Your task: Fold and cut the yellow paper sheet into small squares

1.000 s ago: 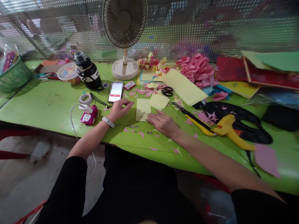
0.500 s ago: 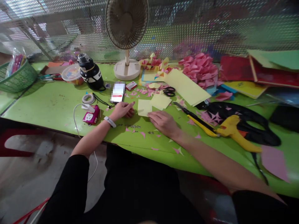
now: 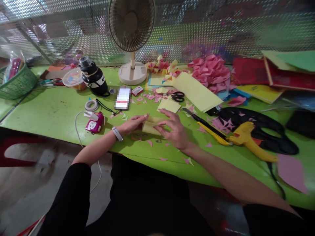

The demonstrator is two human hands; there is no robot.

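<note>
A small pale yellow paper square (image 3: 150, 126) is held just above the green table (image 3: 49, 111) between both hands. My left hand (image 3: 133, 124) pinches its left edge, with a white band on that wrist. My right hand (image 3: 173, 129) grips its right side, fingers curled over it. Another yellow square (image 3: 169, 105) lies flat just behind them. A phone (image 3: 122, 98) lies beyond my left hand.
A fan (image 3: 131, 39) stands at the back. Black scissors (image 3: 177, 96), a yellow-handled cutter (image 3: 208, 127) and a yellow glue gun (image 3: 251, 141) lie to the right. A black bottle (image 3: 93, 77), tape roll (image 3: 91, 105), pink charger (image 3: 94, 122), green basket (image 3: 16, 83) and pink paper pile (image 3: 210, 72) surround them.
The yellow square lay flat on the table under my right hand; both hands now have hold of it and have drawn it nearer, lifted off the surface.
</note>
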